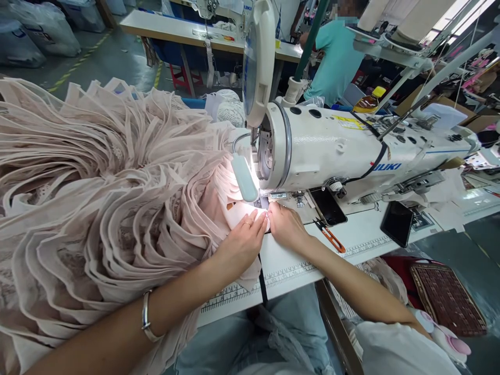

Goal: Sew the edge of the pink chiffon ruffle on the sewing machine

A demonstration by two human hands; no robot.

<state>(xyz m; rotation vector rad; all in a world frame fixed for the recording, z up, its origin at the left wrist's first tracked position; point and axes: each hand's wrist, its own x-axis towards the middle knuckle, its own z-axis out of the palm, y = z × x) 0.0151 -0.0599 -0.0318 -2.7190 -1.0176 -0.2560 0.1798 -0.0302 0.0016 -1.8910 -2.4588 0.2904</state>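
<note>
A sewing machine (320,151) stands in front of me, its needle area lit by a lamp and partly hidden by a pale green guard (245,178). My left hand (242,240) is closed on the edge of a pale pink fabric piece (238,211), fingers long and close together, thumb out of sight. Close against it, my right hand (287,225) pinches the same edge just below the presser foot; its fingertips are partly hidden. To the left, a large heap of pink fabric pieces (136,208) with lace and sheer parts runs up to the machine.
Orange thread snips (330,237) and a dark phone (397,223) lie right of my right hand. A ruler strip (289,276) follows the table's front edge. Behind the machine are a yellow-capped bottle (369,101), a person in a teal shirt (336,57) and another sewing table (175,31).
</note>
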